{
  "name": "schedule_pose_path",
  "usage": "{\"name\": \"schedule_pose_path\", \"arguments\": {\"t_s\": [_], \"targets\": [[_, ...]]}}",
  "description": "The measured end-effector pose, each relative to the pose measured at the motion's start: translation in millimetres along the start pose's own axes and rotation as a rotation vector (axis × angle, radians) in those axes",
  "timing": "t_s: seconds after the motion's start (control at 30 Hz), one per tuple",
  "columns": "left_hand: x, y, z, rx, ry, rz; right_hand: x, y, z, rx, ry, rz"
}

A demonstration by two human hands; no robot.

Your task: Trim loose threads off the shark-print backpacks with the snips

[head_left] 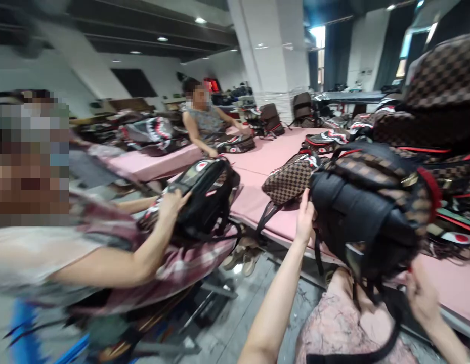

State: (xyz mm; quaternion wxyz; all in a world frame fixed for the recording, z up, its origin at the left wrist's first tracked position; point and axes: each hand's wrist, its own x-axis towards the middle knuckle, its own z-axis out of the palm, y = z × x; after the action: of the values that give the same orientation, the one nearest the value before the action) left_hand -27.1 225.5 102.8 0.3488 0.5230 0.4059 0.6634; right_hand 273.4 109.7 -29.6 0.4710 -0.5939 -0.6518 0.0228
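My lap, in a pale pink patterned garment (pixel 333 328), is nearest to me, with a black strap (pixel 390 336) looping over it. Above it, tilted at the edge of the pink table, is the black and brown checked backpack (pixel 364 217). My left hand (pixel 306 220) grasps its left side, fingers pointing up along the edge. My right hand (pixel 422 298) is at its lower right, fingers bent; blur and the bag's bulk keep me from telling whether it grips anything.

Just beyond, a smaller checked bag (pixel 290 179) lies on the pink table (pixel 253 164), near my left hand. To my right, more checked bags (pixel 439 76) are piled up, some with red edging. To my left, a seated co-worker (pixel 117 258) has a hand on a black backpack (pixel 204 197) with a white and red round patch, over a plaid cloth (pixel 189 263).

Farther off, another person (pixel 206 119) reaches over a flat dark bag (pixel 237 143) on the table. Two dark backpacks (pixel 305 108) stand by a white pillar (pixel 272 50), and ceiling lights (pixel 200 20) shine behind
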Motion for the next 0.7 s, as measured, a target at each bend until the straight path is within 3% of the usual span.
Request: {"name": "schedule_pose_path", "arguments": {"t_s": [0.1,0.2,0.27,0.37,0.47,0.57,0.7], "targets": [[5.1,4.1,13.3,0.049,0.016,-0.044,-7.6,-13.2,20.1,0.06,-0.072,-0.118],[6.2,16.2,22.2,0.156,0.084,-0.084,-11.6,-30.8,20.3,0.102,-0.133,-0.111],[5.0,30.5,27.2,0.251,0.145,0.01,-11.9,-39.6,14.5,0.12,-0.147,-0.098],[0.9,58.9,36.1,0.359,0.163,0.324,-8.8,-46.1,3.5,0.134,-0.122,-0.113],[-2.3,89.9,49.4,0.347,-0.074,0.581,2.2,-50.5,-11.2,0.135,-0.056,-0.101],[-2.1,116.6,66.9,0.381,-0.374,0.665,24.8,-60.5,-32.6,0.177,-0.023,0.015],[1.0,137.4,87.2,0.448,-0.424,0.621,65.1,-85.1,-66.8,0.15,-0.031,0.097]]}}
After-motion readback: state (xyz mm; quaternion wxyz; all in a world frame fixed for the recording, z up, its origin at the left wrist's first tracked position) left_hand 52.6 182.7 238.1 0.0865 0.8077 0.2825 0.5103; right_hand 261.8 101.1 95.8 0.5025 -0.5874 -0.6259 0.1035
